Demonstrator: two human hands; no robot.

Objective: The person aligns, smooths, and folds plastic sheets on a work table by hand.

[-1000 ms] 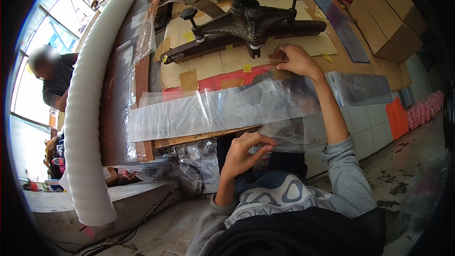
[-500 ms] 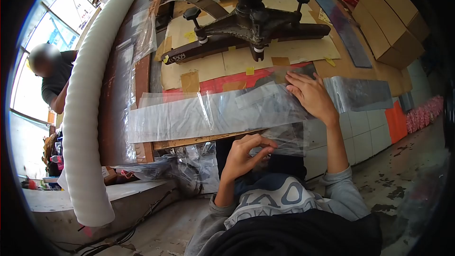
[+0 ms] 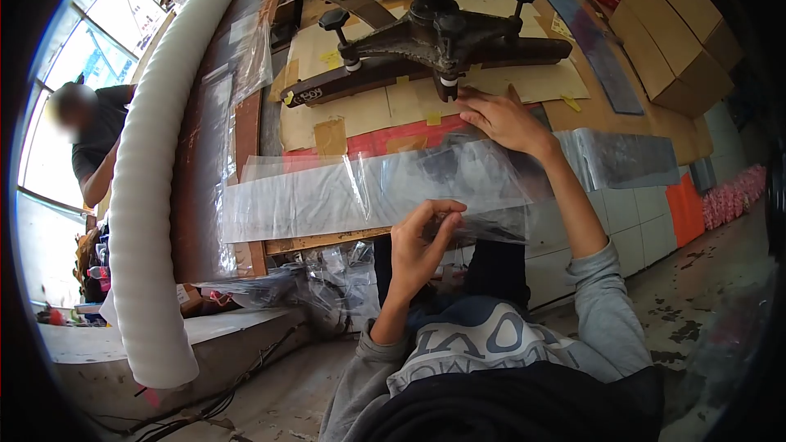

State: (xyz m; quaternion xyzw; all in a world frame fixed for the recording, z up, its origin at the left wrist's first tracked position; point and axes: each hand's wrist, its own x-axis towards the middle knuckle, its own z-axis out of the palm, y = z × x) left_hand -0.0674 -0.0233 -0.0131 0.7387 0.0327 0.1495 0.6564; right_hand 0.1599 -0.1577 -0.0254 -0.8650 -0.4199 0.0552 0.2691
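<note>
A strip of clear plastic film (image 3: 319,196) lies along the front of the worktable, with a loose piece of clear film (image 3: 491,225) at its near edge. My left hand (image 3: 419,241) is closed in a pinch at that loose piece's left corner, in front of the table edge. Beyond the strip, my right hand (image 3: 509,121) reaches over the red strip (image 3: 368,143) and tan board, fingers stretched out, near the middle foot of the black metal press (image 3: 446,53). Its palm hides part of the surface beneath.
A long white foam roll (image 3: 151,172) runs down the left side, with a person (image 3: 94,127) behind it. Cardboard boxes (image 3: 667,41) stand at the right. Grey plastic strips (image 3: 630,160) lie at the right edge, above a tiled wall. Crumpled film hangs below the table front.
My right hand has moved forward and left, off the film towards the press. My left hand has risen towards the table edge with the film's corner.
</note>
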